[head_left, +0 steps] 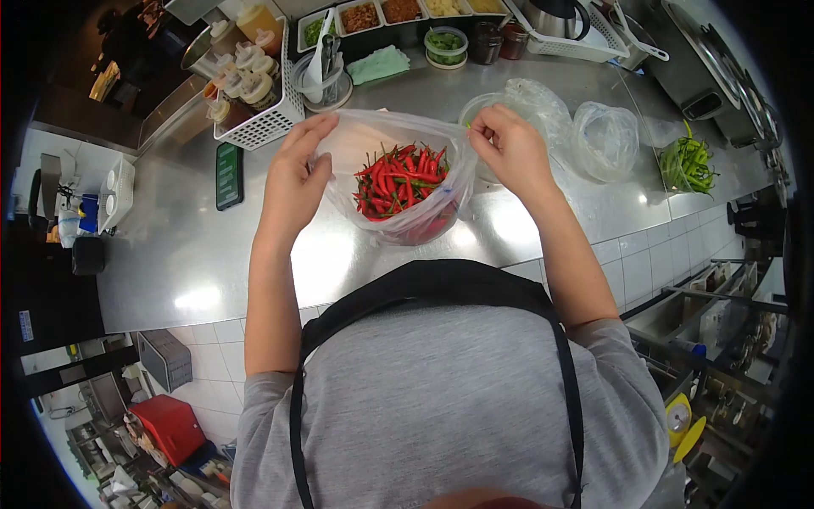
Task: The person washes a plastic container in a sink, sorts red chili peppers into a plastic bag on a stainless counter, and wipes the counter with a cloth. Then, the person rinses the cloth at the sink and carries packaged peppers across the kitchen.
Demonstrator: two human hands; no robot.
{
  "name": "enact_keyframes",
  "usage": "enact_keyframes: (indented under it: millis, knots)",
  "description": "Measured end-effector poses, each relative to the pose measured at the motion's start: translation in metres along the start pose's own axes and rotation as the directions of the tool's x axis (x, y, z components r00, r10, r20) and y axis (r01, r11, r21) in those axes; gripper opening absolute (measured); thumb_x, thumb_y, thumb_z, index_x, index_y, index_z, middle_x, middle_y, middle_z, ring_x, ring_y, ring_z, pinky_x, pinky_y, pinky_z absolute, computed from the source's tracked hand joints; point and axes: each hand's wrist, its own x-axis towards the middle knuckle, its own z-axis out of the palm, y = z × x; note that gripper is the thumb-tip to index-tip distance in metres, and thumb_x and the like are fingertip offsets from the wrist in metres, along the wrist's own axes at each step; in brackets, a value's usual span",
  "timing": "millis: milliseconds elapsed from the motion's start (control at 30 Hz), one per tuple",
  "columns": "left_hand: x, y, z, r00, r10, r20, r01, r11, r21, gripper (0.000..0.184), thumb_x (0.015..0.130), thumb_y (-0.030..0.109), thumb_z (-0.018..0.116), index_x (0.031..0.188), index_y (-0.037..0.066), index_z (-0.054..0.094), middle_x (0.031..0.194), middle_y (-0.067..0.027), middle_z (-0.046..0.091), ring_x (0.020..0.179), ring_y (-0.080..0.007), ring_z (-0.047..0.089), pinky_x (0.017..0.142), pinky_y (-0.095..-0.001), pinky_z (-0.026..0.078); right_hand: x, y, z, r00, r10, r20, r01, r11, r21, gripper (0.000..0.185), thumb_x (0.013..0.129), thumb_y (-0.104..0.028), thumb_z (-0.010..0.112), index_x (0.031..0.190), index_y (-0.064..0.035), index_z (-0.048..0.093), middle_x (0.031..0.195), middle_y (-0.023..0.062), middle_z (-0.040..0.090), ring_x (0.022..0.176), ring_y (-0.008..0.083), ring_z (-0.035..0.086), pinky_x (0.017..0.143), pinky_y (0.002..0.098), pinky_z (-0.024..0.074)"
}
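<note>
A clear plastic bag [465, 174] stands wide open on the steel counter, with a heap of red chilies [402, 181] with green stems inside. My left hand [303, 170] is at the bag's left rim, its fingers stretched out and touching the plastic, thumb apart from them. At the upper right edge of the bag, my right hand [510, 146] is closed in a pinch. A tiny bit of green shows by its fingertips, too small to name. Behind that hand is a clear round container [476, 105], partly hidden.
Crumpled clear bags [605, 142] and a container of green chilies [688, 166] are to the right. A phone [229, 176] lies left, below a white basket of bottles [270, 121]. Behind are a green cloth [379, 64], a leaf tub [446, 47] and ingredient trays.
</note>
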Motion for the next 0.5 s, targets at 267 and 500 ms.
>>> enact_keyframes:
  millis: [267,500]
  knots:
    - [-0.022,0.014,-0.024,0.969,0.153,0.195,-0.173,0.98,0.094,0.045,0.075,0.014,0.067,0.119,0.01,0.055,0.136,-0.0079,0.03,0.092,-0.0122,0.048,0.07,-0.0225,0.042,-0.01,-0.007,-0.021,0.893,-0.368,0.259,0.374,0.927,0.029,0.023,0.066,-0.02,0.072,0.079,-0.0066,0.059,0.108,0.0051,0.046,0.096,0.0238,0.049,0.076,0.0356,0.0448]
    - [-0.02,-0.008,-0.026,0.993,0.064,0.102,-0.068,0.997,0.04,0.017,0.072,0.005,0.069,0.082,0.0,0.056,0.094,-0.0068,0.061,0.084,-0.0155,0.056,0.072,-0.0258,0.044,0.013,-0.009,-0.058,0.868,-0.31,0.388,0.377,0.92,-0.106,0.027,0.059,-0.008,0.074,0.071,-0.0057,0.05,0.097,0.0038,0.049,0.092,0.024,0.048,0.075,0.0348,0.0431]
